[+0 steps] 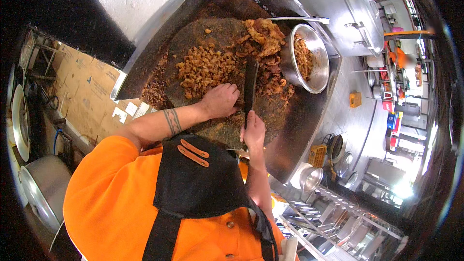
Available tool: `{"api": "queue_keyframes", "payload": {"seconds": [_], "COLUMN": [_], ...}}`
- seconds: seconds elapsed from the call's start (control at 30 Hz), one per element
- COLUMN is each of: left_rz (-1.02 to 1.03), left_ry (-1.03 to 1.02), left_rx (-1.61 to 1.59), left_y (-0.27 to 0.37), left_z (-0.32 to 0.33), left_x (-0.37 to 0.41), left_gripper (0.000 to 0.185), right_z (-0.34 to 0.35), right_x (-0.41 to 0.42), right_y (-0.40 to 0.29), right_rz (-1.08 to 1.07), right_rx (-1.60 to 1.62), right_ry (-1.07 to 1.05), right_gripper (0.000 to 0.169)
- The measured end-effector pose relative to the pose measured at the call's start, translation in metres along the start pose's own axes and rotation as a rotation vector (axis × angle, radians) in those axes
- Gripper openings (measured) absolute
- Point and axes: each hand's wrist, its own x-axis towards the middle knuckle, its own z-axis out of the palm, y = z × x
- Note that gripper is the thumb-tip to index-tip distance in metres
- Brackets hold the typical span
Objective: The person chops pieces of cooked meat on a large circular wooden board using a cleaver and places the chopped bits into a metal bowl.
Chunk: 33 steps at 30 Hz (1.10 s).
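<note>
My right hand (253,130) grips the handle of a broad knife (251,83), whose dark blade points away from me over a round chopping block (206,125). Just left of the blade, my left hand (221,100) rests with its fingers curled down; its palm is hidden. A heap of chopped meat (206,69) lies beyond my left hand. Larger pieces of cooked meat (264,36) sit at the blade's far end, with dark meat scraps (270,79) to its right. A metal pot (322,76), tilted toward the right, contains more chopped meat (302,59).
High metal sides (159,21) enclose the block. A long metal utensil (301,19) lies behind the pot. Beyond the right side stands a large lidded stockpot (333,11). Flattened cardboard (87,79) covers the floor at left. Another person in orange (398,58) is far off right.
</note>
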Motion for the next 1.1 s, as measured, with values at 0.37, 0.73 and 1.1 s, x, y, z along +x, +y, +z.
{"api": "queue_keyframes", "payload": {"seconds": [0.37,0.73,1.1], "left_rz": [0.050,0.174,0.172], "left_ry": [0.028,0.124,0.108], "left_rx": [-0.149,-0.259,-0.167], "left_y": [-0.014,-0.018,-0.023], "left_z": [0.003,0.000,0.013], "left_x": [-0.012,-0.015,-0.023], "left_gripper": [0.051,0.040,0.047], "right_z": [0.014,-0.020,-0.018], "right_x": [-0.014,-0.049,-0.037], "right_y": [0.003,-0.065,-0.063], "right_rz": [0.081,-0.096,-0.010], "right_rx": [0.136,0.252,0.209], "right_ry": [-0.020,0.100,0.060], "right_gripper": [0.053,0.053,0.050]}}
